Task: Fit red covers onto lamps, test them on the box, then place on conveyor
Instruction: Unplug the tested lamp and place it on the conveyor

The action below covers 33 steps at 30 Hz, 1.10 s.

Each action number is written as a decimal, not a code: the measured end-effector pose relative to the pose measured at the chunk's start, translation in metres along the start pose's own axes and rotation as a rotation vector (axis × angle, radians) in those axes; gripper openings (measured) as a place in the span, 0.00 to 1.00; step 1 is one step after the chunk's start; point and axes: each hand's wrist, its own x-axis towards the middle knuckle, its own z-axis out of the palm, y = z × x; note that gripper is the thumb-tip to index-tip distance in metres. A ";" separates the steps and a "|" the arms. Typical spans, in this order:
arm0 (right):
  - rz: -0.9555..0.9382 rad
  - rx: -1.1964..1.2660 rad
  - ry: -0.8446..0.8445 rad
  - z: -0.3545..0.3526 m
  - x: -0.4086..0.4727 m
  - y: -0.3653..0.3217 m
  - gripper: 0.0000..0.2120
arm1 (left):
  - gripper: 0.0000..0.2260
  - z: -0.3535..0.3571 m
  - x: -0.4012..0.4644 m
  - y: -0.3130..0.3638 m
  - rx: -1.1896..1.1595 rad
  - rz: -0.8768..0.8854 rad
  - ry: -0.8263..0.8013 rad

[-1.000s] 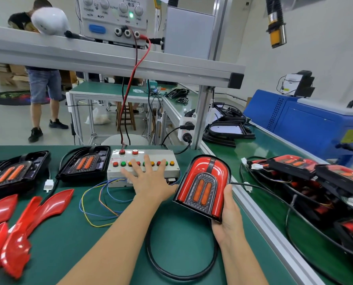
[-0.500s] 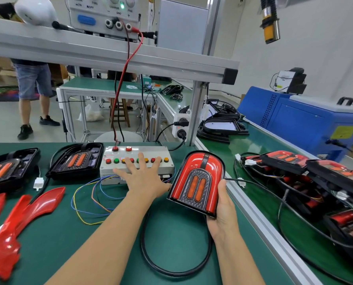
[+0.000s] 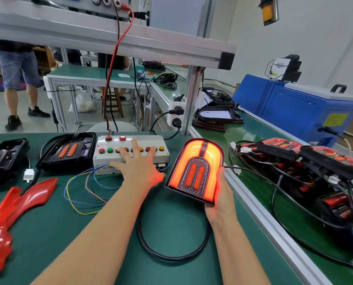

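My right hand [image 3: 220, 199] holds a red-covered lamp [image 3: 195, 169] upright by its lower edge, and the lamp glows bright orange-red. My left hand [image 3: 138, 167] lies spread over the white test box [image 3: 130, 151], with straight fingers pressing on its row of coloured buttons. A black cable [image 3: 171, 233] loops from the lamp across the green table. Two black lamps without covers [image 3: 68, 151] lie left of the box. Loose red covers [image 3: 17, 206] lie at the far left.
On the conveyor [image 3: 260, 128] to the right, several finished lamps [image 3: 307, 155] lie in a tangle of wires. A blue machine [image 3: 299, 108] stands beyond them. An aluminium frame beam [image 3: 109, 40] crosses overhead. A person [image 3: 17, 79] stands at the back left.
The lamp in my right hand has lit up, glowing orange-red. My left hand's fingers have moved further onto the box's buttons.
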 end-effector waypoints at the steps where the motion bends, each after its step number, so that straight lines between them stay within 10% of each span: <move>1: 0.000 0.004 0.000 0.000 0.000 0.000 0.27 | 0.39 0.000 0.000 0.000 -0.005 -0.001 -0.004; 33: -0.012 -0.011 -0.004 -0.004 0.003 0.002 0.26 | 0.38 0.001 0.003 0.000 0.015 0.014 0.014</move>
